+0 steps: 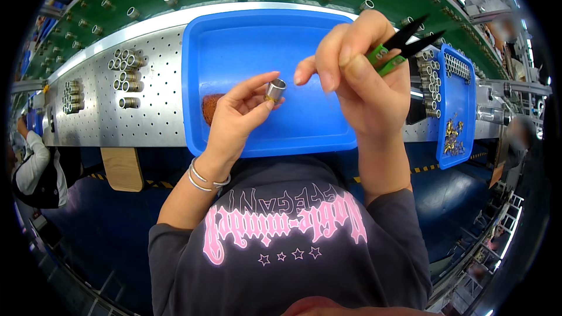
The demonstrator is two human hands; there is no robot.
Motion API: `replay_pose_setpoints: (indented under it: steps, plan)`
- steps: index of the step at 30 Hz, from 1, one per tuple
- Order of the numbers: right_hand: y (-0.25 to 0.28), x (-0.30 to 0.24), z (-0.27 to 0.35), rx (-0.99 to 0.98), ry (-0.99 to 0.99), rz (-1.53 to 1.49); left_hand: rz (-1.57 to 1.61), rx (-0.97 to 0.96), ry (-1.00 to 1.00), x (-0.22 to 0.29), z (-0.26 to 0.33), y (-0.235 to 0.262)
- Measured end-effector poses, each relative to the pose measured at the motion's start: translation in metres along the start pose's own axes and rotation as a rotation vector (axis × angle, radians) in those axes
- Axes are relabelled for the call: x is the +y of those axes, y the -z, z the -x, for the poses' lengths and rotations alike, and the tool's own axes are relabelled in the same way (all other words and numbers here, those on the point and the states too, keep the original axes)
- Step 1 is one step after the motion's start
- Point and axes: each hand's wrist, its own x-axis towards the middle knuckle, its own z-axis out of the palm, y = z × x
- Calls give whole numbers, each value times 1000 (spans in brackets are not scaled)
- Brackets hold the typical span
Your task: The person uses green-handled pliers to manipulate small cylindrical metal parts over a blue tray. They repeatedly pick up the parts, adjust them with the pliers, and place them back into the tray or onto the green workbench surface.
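Head view, tray (234,41): big blue tray on the perforated bench, under both hands.
Right hand (357,76): closed around green snips (404,44).
Left hand (237,114): fingertips pinch the sleeve.
Sleeve (275,90): small metal tube above the tray; probably light, stiff, smooth and slippery; hold by its sides.

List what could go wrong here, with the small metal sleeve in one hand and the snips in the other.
1. The left hand pinches the metal sleeve only at its fingertips, so it could slip into the blue tray or past its edge.
2. The right hand holds the snips tucked against the palm, blades pointing away; bringing them in could nick the left fingers.
3. The narrow blue bin overhangs the bench edge and might be knocked.
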Motion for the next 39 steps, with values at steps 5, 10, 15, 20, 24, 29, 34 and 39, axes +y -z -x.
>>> replay_pose_setpoints:
  steps: [5,10,15,20,24,29,34,39]
  plan:
    - [0,7,-9,198,-35,149,22,39,61,6,0,-2]
    - [12,21,10,163,-298,480,152,119,60,13,-1,-1]
    - [6,42,36,104,-134,1042,143,121,37,17,-2,1]
    - [6,45,44,78,-116,1096,130,119,23,18,-2,-1]
    - [5,43,44,81,-116,1095,111,124,19,19,-1,-5]
    - [5,42,45,89,-111,1103,90,129,13,18,-1,-6]
    - [7,41,47,94,-118,1100,87,126,7,19,-1,-10]
    - [7,39,47,98,-109,1112,81,122,6,18,-1,-10]
